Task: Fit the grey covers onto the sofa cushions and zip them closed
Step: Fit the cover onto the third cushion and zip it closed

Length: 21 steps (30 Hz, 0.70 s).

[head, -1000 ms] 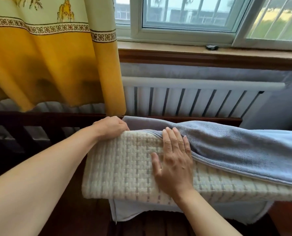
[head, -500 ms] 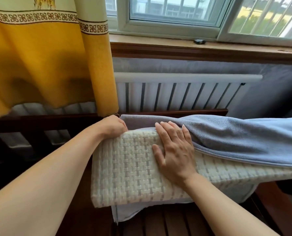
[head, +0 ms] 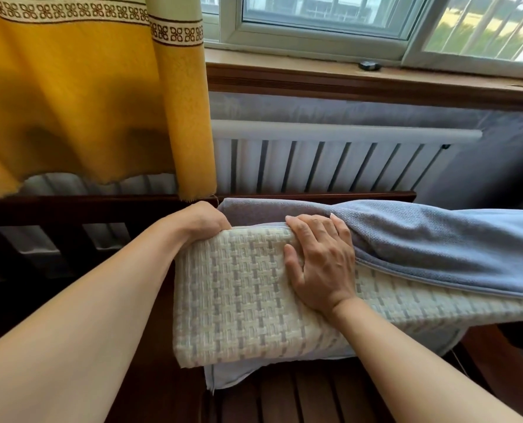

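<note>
A cream woven sofa cushion [head: 239, 300] lies across a dark wooden sofa frame, its left end bare. The grey-blue cover [head: 437, 248] is pulled over its right part, with one flap on top and another [head: 232, 377] showing under the cushion's lower edge. My left hand [head: 202, 221] curls over the cushion's far left corner and grips it, next to the cover's back layer. Flat on the cushion's face lies my right hand [head: 321, 264], fingers spread, fingertips at the top edge beside the cover's open hem.
A yellow curtain [head: 86, 96] hangs at the left, reaching the sofa's back rail [head: 71, 206]. Behind stand a white radiator [head: 330, 163] and a wooden window sill [head: 345, 83] with a small dark object [head: 369, 65]. Dark seat slats [head: 300, 398] show below the cushion.
My right hand has slid up the cushion's face towards its top edge, the fingertips now nearer the cover's hem. The left hand keeps its grip on the corner. The view has shifted slightly.
</note>
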Available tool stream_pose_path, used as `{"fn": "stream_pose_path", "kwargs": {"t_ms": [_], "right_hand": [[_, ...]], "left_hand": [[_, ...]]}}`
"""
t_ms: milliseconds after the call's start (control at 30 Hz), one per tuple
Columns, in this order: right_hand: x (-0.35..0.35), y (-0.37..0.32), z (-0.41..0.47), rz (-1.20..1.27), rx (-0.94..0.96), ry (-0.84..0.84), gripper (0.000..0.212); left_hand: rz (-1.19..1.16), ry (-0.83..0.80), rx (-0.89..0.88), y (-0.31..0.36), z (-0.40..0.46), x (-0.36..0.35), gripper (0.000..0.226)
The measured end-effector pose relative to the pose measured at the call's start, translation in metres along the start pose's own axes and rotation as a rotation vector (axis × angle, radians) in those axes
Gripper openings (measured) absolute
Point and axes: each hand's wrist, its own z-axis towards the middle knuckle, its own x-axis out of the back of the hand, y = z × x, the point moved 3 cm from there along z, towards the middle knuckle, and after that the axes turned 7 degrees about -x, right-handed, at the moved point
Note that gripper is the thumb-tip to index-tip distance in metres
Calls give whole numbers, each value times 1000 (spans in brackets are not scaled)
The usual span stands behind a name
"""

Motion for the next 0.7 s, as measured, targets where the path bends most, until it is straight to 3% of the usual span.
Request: {"fn": "stream_pose_path", "kwargs": {"t_ms": [133,300,433,533,700], "right_hand": [[-1,1,1,7,16,25,44],[-3,2,2,23,48,67,42],[-6,3,6,18,71,107,41],[-8,5,5,32,104,145,41],[-4,8,4,51,127,225,37]], "left_hand": [[131,103,-19,3,4,-2,17],[44,93,-76,1,2,-4,20],[-64,395,-262,-1,-16,-3,51],[-22,647,-372,1,-40,-8,60],[95,832,-482,-16,-90,-29,65]]}}
